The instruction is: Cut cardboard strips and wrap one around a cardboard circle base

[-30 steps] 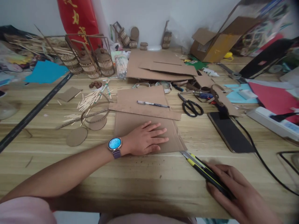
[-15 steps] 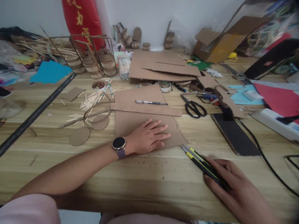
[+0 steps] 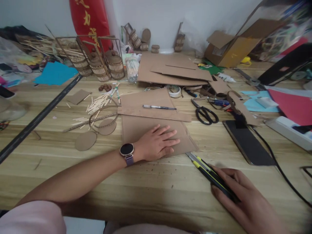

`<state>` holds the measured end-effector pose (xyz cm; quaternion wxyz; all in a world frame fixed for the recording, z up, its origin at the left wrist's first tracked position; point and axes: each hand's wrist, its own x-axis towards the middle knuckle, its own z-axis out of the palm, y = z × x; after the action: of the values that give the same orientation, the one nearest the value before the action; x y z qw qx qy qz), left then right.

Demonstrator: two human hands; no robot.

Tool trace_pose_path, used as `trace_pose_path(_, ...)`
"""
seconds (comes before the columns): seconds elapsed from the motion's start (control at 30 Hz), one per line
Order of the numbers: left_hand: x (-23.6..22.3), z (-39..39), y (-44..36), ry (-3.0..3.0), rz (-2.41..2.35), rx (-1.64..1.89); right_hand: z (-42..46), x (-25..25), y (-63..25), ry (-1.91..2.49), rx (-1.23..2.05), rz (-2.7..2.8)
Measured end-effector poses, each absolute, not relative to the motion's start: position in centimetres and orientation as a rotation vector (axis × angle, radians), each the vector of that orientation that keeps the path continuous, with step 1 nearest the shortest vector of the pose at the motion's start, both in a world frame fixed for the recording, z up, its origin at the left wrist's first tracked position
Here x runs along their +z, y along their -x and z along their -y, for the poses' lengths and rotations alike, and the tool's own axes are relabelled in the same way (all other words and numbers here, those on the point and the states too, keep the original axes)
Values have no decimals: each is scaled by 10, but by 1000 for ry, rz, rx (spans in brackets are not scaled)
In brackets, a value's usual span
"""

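Spread flat, the left hand (image 3: 156, 143) presses palm down on a cardboard sheet (image 3: 133, 130), its fingers fanned apart and pointing right, with a watch (image 3: 127, 149) on the wrist. The right hand (image 3: 240, 191) is closed around a black and yellow utility knife (image 3: 209, 175), whose blade slants away and to the left. The blade's tip is at the sheet's near edge, by the right corner; whether it is cutting into the cardboard cannot be told.

The sheet lies in the middle of the tabletop (image 3: 146, 198). Beyond the left hand, a cardboard strip (image 3: 156, 114) lies across it, with a pen (image 3: 159, 107) just past the strip. Black-handled scissors (image 3: 206, 114) rest to the right, and a dark phone (image 3: 248, 142) lies farther right, beyond the right hand. Left of the sheet are a cardboard disc (image 3: 85, 140), a scatter of thin wooden sticks (image 3: 98, 104) and a small bowl of brown balls (image 3: 105, 88).
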<state>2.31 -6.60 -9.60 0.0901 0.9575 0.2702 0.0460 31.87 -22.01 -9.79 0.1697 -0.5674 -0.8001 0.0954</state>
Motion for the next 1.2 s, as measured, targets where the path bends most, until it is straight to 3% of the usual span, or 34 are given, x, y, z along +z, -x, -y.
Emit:
trace_pose_path(0.47,-96,67,-24,-2805,-803,154,230,-94,-291,1580,458,2268)
trace_pose_path(0.73,-82,47,-4,-2513,-749,335,228,-95,-277,1541,396,2296)
trace_pose_path(1.2,-101,36,22,-2968,-827,214,225,-94,-270,1475,395,2350)
